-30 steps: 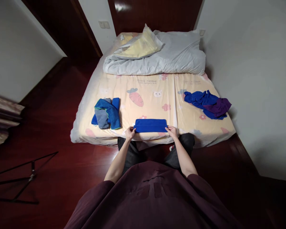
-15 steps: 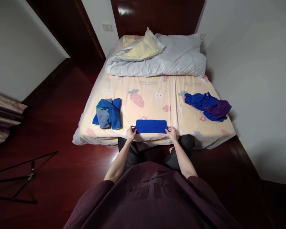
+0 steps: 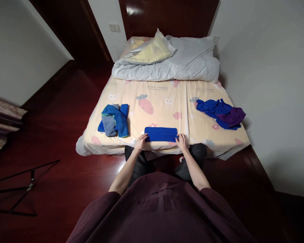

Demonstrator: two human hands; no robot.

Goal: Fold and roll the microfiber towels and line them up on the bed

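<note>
A blue towel (image 3: 161, 134), folded into a long narrow strip, lies flat along the near edge of the bed. At its left end my left hand (image 3: 141, 141) has closed fingers on the edge. My right hand (image 3: 181, 142) grips the right end the same way, its fingers bent over the corner. The towel's undersides at both ends are hidden by my fingers. To the left lies a stack of folded towels (image 3: 114, 120), blue and grey, one with a green trim. On the right is a crumpled heap of blue cloth (image 3: 212, 108) with a purple cloth (image 3: 232, 116) on it.
The bed's sheet (image 3: 131, 94) is cream with carrot and rabbit prints. A bunched pale quilt (image 3: 192, 57) and a yellow cloth (image 3: 155, 50) lie near the headboard (image 3: 167, 17). Black tripod legs (image 3: 31, 175) stand on the floor at left, below a curtain (image 3: 2, 121).
My hands have shifted their hold at the towel's ends, with the left fingers now further over the edge. The towel has barely moved.
</note>
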